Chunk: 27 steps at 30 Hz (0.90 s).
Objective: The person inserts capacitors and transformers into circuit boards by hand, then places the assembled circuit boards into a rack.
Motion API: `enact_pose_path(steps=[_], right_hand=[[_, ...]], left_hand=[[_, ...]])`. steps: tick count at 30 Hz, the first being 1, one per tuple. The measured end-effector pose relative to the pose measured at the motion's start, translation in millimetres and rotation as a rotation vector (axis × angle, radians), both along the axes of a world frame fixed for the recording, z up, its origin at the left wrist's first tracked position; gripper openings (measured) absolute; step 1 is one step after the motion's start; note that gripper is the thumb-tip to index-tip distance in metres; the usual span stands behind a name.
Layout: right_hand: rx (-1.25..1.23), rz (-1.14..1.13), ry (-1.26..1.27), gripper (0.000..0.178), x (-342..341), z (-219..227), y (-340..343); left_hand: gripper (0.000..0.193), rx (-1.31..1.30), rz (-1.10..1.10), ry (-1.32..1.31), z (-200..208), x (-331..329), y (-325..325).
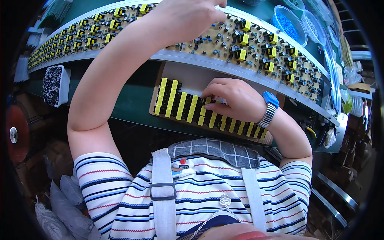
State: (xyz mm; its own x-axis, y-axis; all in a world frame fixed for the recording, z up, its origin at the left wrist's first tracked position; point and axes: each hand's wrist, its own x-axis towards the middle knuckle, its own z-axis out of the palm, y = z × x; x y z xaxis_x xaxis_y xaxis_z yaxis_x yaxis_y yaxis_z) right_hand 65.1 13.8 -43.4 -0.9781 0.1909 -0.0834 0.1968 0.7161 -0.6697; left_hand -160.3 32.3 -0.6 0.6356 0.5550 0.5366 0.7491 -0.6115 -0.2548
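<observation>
Our right hand (238, 98), pinched narrow, is nearer the boxed yellow-topped parts (181, 106), six to nine o'clock from it, columns slanting one to seven; our left hand's (194, 17) grip we cannot tell.

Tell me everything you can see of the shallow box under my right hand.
The box looks like cardboard, with brown edges and a pale inside. It sits open in front of the metal rail, by the green table's near edge. Yellow-and-black components stand in columns along its near side; bare floor shows beyond them. The right hand reaches over it, fingertips at the components, hiding part of the inside. Whether the box touches the rail is unclear.
</observation>
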Motion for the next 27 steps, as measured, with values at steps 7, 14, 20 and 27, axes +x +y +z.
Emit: enact_pose_path(steps=[7,14,20,27], right_hand=[[-0.116,-0.064,0.215,0.020,-2.1,19.6,6.4],[0.278,-0.349,0.473,0.025,-33.1,29.2,54.0],[0.587,-0.287,0.173,0.037,-55.2,27.4,58.0],[0.597,-0.265,0.167,0.036,-75.5,29.7,46.8]], left_hand=[[0.027,-0.368,-0.001,-0.463,12.6,-7.1,-27.4],[0.004,-0.974,-0.914,-1.063,49.9,-6.9,-115.2],[0.007,-0.849,-0.739,-1.384,55.3,-14.6,-177.2],[0.010,-0.718,-0.683,-1.702,63.0,-11.7,-243.7]])
